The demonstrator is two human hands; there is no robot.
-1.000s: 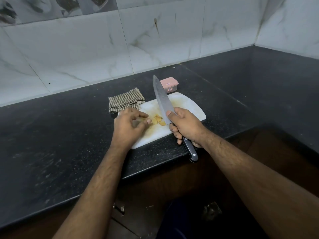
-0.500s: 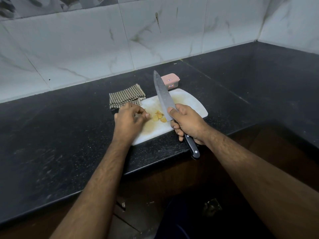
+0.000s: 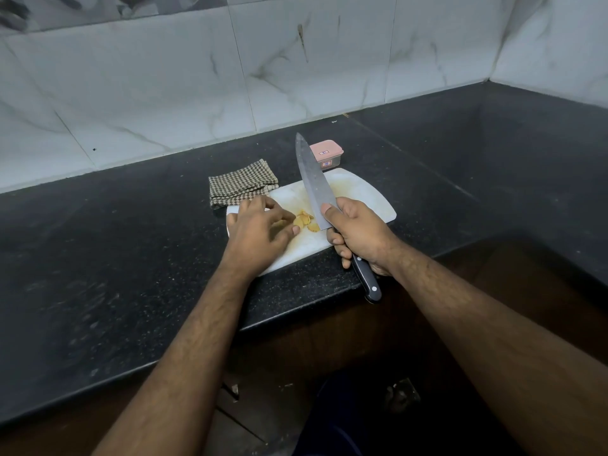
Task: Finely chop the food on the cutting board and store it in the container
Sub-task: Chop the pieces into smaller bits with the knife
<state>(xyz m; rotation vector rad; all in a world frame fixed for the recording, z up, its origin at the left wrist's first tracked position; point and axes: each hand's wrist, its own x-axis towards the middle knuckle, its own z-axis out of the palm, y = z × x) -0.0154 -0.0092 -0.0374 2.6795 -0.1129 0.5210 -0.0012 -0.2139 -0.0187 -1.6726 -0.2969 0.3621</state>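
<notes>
A white cutting board (image 3: 362, 195) lies on the black counter. Several yellowish food slices (image 3: 304, 220) sit in a small heap near its middle. My left hand (image 3: 260, 232) rests on the board's left part, fingers loosely spread, fingertips just left of the slices. My right hand (image 3: 357, 232) grips the black handle of a large chef's knife (image 3: 312, 181), thumb against the blade's base. The blade is raised and points away, its heel just right of the slices. A small container with a pink lid (image 3: 326, 153) stands closed behind the board.
A folded checked cloth (image 3: 241, 187) lies at the board's back left corner. The black counter (image 3: 115, 258) stretches left and wraps round the right corner under marble wall tiles. Its front edge runs just below the board.
My left hand has uncurled and its fingers have spread out beside the slices. The knife stays raised in my right hand. The view has shifted slightly.
</notes>
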